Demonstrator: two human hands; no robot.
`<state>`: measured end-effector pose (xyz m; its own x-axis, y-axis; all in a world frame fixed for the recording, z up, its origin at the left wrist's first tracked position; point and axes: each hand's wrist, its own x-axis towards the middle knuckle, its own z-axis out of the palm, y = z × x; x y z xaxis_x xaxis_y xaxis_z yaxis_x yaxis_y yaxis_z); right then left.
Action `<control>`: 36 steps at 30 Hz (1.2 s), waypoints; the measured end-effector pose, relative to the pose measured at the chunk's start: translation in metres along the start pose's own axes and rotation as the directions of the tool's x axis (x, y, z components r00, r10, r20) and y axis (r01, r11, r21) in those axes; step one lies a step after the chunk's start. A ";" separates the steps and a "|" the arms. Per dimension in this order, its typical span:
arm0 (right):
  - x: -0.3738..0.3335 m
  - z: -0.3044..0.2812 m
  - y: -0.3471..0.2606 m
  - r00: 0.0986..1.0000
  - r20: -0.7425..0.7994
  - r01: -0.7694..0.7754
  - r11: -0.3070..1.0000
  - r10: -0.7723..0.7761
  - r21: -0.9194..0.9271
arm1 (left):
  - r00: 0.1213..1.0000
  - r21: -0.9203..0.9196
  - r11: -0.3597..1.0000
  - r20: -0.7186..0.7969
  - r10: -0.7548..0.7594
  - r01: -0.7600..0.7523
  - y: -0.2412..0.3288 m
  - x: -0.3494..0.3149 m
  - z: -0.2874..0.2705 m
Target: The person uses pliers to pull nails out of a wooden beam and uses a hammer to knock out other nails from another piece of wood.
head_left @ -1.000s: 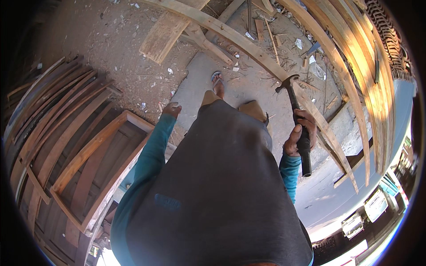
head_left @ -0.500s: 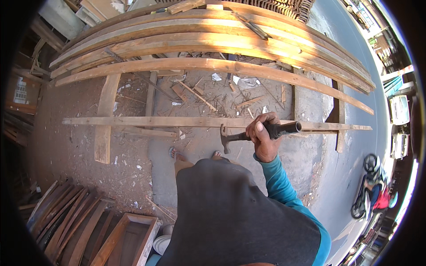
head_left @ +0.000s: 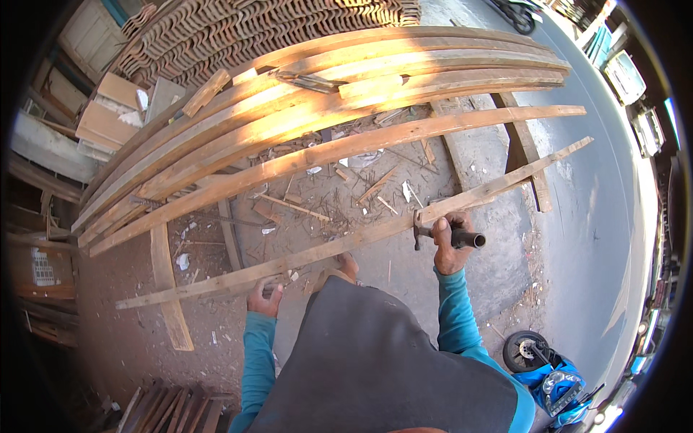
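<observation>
A long narrow wooden board (head_left: 325, 247) runs slantwise in front of me, its right end farther away. My right hand (head_left: 451, 245) is closed round the dark handle of a claw hammer (head_left: 418, 231). The hammer's head lies at the board's near edge, and the handle's butt points right. Farther left, my left hand (head_left: 264, 297) has its fingers curled at the same edge, seemingly gripping the board; its fingertips are partly hidden.
Several long beams (head_left: 339, 148) lie beyond the board. Crosspieces (head_left: 172, 289) support the timber. Nails, paper and wood scraps (head_left: 379, 186) litter the ground. Roof tiles (head_left: 267, 43) are stacked at the back. A motorcycle (head_left: 552, 372) is at the lower right, beside the road (head_left: 577, 238).
My left hand has come into view at the board. My right hand has lowered the hammer to the board's edge. The view has turned, and a different motorcycle shows at the lower right.
</observation>
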<state>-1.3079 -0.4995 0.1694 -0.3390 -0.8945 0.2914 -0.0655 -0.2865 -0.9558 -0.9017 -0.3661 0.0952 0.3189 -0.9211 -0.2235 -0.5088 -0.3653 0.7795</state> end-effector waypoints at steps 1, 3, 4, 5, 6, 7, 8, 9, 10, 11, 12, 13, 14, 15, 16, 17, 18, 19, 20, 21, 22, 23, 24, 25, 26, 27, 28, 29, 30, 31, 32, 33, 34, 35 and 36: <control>0.002 0.003 -0.013 0.996 0.002 -0.089 0.994 0.089 0.065 | 0.999 0.007 0.999 0.032 0.044 -0.044 0.022 0.036 0.006; 0.008 0.007 -0.029 0.978 0.008 -0.206 0.978 0.206 -0.016 | 0.957 -0.025 0.966 0.127 0.260 -0.259 0.063 0.105 0.032; 0.008 0.003 -0.010 0.990 -0.013 -0.139 0.983 0.139 -0.121 | 0.923 -0.041 0.937 0.166 0.348 -0.346 0.089 0.138 0.048; 0.012 0.005 -0.007 0.996 0.021 -0.082 0.988 0.085 -0.134 | 0.882 -0.059 0.903 0.197 0.428 -0.425 0.114 0.171 0.064; 0.014 0.007 -0.008 0.990 0.041 -0.126 0.982 0.133 -0.141 | 0.810 -0.053 0.826 0.173 0.561 -0.561 0.134 0.205 0.083; 0.016 0.007 -0.008 0.981 0.053 -0.178 0.969 0.189 -0.171 | 0.725 -0.058 0.735 0.132 0.676 -0.676 0.154 0.239 0.104; 0.017 0.007 -0.012 0.982 -0.007 -0.185 0.962 0.187 -0.203 | 0.662 0.022 0.666 0.140 0.736 -0.745 0.186 0.266 0.121; 0.016 0.007 -0.015 0.978 -0.004 -0.203 0.954 0.207 -0.219 | 0.598 0.099 0.589 0.140 0.789 -0.802 0.219 0.291 0.139; 0.018 0.004 -0.020 0.975 0.007 -0.214 0.948 0.222 -0.233 | 0.568 0.135 0.552 0.154 0.809 -0.823 0.246 0.315 0.160; 0.018 0.004 -0.026 0.978 -0.016 -0.206 0.945 0.208 -0.253 | 0.581 0.216 0.547 0.154 0.799 -0.809 0.257 0.345 0.180; 0.017 0.005 -0.032 0.984 -0.021 -0.175 0.946 0.176 -0.271 | 0.564 0.191 0.536 0.155 0.811 -0.823 0.268 0.373 0.198; 0.017 0.007 -0.034 0.989 -0.015 -0.143 0.948 0.145 -0.284 | 0.558 0.307 0.501 0.136 0.819 -0.810 0.278 0.398 0.210; 0.011 0.009 -0.033 0.989 -0.034 -0.150 0.944 0.146 -0.293 | 0.552 0.416 0.460 0.133 0.823 -0.785 0.284 0.410 0.221; 0.006 0.010 -0.031 0.979 -0.078 -0.201 0.950 0.187 -0.241 | 0.546 0.402 0.456 0.142 0.826 -0.794 0.286 0.419 0.232; 0.004 0.010 -0.031 0.967 -0.116 -0.247 0.951 0.228 -0.185 | 0.644 0.517 0.493 0.159 0.748 -0.700 0.288 0.426 0.242; 0.003 0.011 -0.034 0.968 -0.137 -0.233 0.959 0.211 -0.162 | 0.729 0.628 0.499 0.167 0.663 -0.598 0.291 0.431 0.250; -0.001 0.009 -0.031 0.966 -0.150 -0.235 0.958 0.211 -0.165 | 0.724 0.622 0.494 0.177 0.667 -0.608 0.292 0.437 0.254; -0.005 0.007 -0.027 0.975 -0.114 -0.209 0.957 0.189 -0.203 | 0.789 0.678 0.503 0.192 0.584 -0.537 0.291 0.442 0.255; -0.007 0.004 -0.027 0.982 -0.077 -0.187 0.952 0.174 -0.242 | 0.848 0.731 0.501 0.202 0.489 -0.463 0.294 0.438 0.255; -0.009 0.003 -0.026 0.983 -0.072 -0.182 0.950 0.169 -0.253 | 0.845 0.749 0.486 0.181 0.503 -0.450 0.296 0.433 0.256; -0.010 -0.002 -0.026 0.982 -0.067 -0.188 0.948 0.177 -0.258 | 0.850 0.748 0.492 0.183 0.494 -0.447 0.298 0.425 0.260; -0.011 -0.002 -0.026 0.972 -0.060 -0.236 0.941 0.229 -0.242 | 0.854 0.771 0.433 0.267 0.447 -0.467 0.303 0.418 0.250; -0.002 -0.001 -0.024 0.969 -0.024 -0.245 0.944 0.246 -0.222 | 0.860 0.795 0.388 0.305 0.409 -0.467 0.313 0.422 0.228; -0.003 0.003 -0.023 0.974 0.033 -0.213 0.956 0.224 -0.201 | 0.832 0.821 0.352 0.242 0.499 -0.450 0.277 0.444 0.234; -0.008 -0.001 -0.018 0.984 0.017 -0.172 0.967 0.178 -0.186 | 0.814 0.782 0.420 0.183 0.551 -0.460 0.278 0.428 0.237; -0.011 -0.010 -0.016 0.991 -0.012 -0.131 0.974 0.131 -0.184 | 0.805 0.692 0.515 0.164 0.571 -0.506 0.297 0.398 0.241; -0.012 -0.017 -0.015 0.995 0.028 -0.089 0.980 0.095 -0.179 | 0.820 0.591 0.610 0.168 0.547 -0.528 0.301 0.378 0.241; -0.014 -0.021 -0.015 0.999 0.028 -0.040 0.974 0.047 -0.223 | 0.791 0.532 0.629 0.137 0.597 -0.567 0.298 0.355 0.234; -0.014 -0.022 -0.014 0.999 0.034 0.008 0.969 0.000 -0.247 | 0.775 0.308 0.720 0.116 0.621 -0.622 0.286 0.338 0.218; -0.017 -0.024 -0.008 0.998 0.063 0.026 0.975 -0.012 -0.221 | 0.754 0.058 0.754 0.113 0.647 -0.655 0.269 0.321 0.211; -0.022 -0.027 0.000 0.998 0.050 -0.027 0.986 0.035 -0.165 | 0.782 -0.042 0.790 0.122 0.611 -0.611 0.255 0.296 0.201; -0.025 -0.032 0.004 0.996 0.036 -0.081 0.989 0.086 -0.120 | 0.804 -0.154 0.815 0.138 0.578 -0.559 0.244 0.270 0.194; -0.025 -0.035 0.002 0.994 0.064 -0.078 0.991 0.085 -0.107 | 0.810 -0.170 0.809 0.081 0.581 -0.563 0.231 0.242 0.186; -0.024 -0.039 -0.001 0.996 0.070 -0.048 0.995 0.054 -0.088 | 0.810 -0.191 0.798 0.027 0.586 -0.572 0.215 0.216 0.179; -0.023 -0.042 -0.003 0.997 0.072 -0.014 0.998 0.019 -0.068 | 0.810 -0.169 0.793 -0.068 0.583 -0.585 0.195 0.193 0.172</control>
<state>-1.3396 -0.4630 0.1640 -0.2713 -0.9222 0.2756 -0.1244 -0.2503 -0.9601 -1.0773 -0.6387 0.1033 0.0159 -0.9496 0.3130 -0.4552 0.2718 0.8479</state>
